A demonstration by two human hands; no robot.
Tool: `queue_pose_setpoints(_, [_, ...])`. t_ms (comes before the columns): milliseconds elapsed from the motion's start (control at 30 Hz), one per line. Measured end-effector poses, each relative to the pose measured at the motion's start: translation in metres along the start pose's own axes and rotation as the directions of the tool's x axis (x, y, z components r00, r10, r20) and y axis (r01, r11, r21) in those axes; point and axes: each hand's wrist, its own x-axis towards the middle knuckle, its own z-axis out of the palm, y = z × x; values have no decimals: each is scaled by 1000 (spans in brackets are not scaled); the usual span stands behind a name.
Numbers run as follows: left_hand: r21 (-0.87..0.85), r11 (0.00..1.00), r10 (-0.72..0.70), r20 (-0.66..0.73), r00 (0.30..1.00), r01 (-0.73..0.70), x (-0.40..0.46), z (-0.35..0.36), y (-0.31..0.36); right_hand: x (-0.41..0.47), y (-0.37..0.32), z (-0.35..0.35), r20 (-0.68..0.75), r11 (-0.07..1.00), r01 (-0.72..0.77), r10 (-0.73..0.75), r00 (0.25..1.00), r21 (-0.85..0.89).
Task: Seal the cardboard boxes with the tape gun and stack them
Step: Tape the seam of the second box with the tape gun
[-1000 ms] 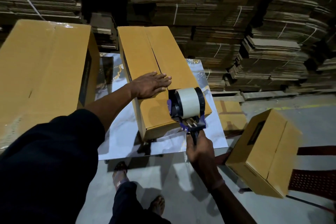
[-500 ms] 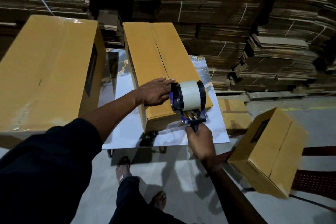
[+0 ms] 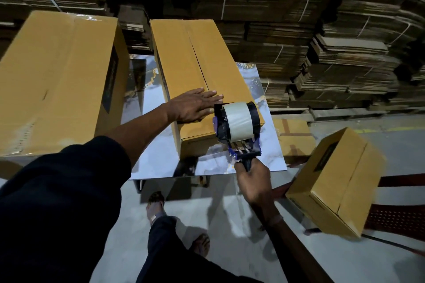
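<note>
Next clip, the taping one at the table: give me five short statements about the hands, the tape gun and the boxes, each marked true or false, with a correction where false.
1. The left hand lies flat on the box on the table. True.
2. The right hand holds the tape gun by its handle. True.
3. The top seam of that box is already covered with tape. False: its far stretch shows bare.
4. The tape gun sits at the far end of the box. False: it is at the near end.
5. A tilted box lies on the right beside the table. True.
</note>
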Motion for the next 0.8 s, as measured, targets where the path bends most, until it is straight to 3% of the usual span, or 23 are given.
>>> queue_pose_setpoints(133, [-3, 1000, 5, 0, 1000, -5, -1, -1, 1, -5, 4, 3, -10, 1000, -15, 15, 1000, 0])
queue_pose_setpoints(267, [0, 1000, -6, -10, 1000, 6, -1, -1, 1, -24, 26, -2, -36, 992, 98, -95, 995, 79])
queue_pose_setpoints(333, [5, 1000, -8, -3, 1000, 8, 0, -1, 1, -31, 40, -4, 73, 997, 56, -59, 996, 44])
queue_pose_setpoints(433, [10, 1000, -4, 5, 1000, 4, 0, 0, 2, -39, 58, 3, 13, 997, 66, -65, 998, -45])
queue_pose_setpoints(500, [9, 1000, -3, 7, 1000, 3, 0, 0, 1, -41, 62, 3, -23, 999, 23, -22, 999, 28])
queue_pose_setpoints(600, [12, 1000, -20, 19, 1000, 19, 2, 1, 3, -39, 61, 4, 85, 996, 2, -9, 996, 89])
queue_pose_setpoints(667, [7, 999, -34, 23, 999, 33, 1, 3, 7, -30, 62, 13, 34, 989, 38, -44, 998, 146])
queue_pose_setpoints(800, [-11, 1000, -15, -6, 1000, 15, -6, 10, 22, -13, 60, 28, 32, 981, -49, 44, 999, 188])
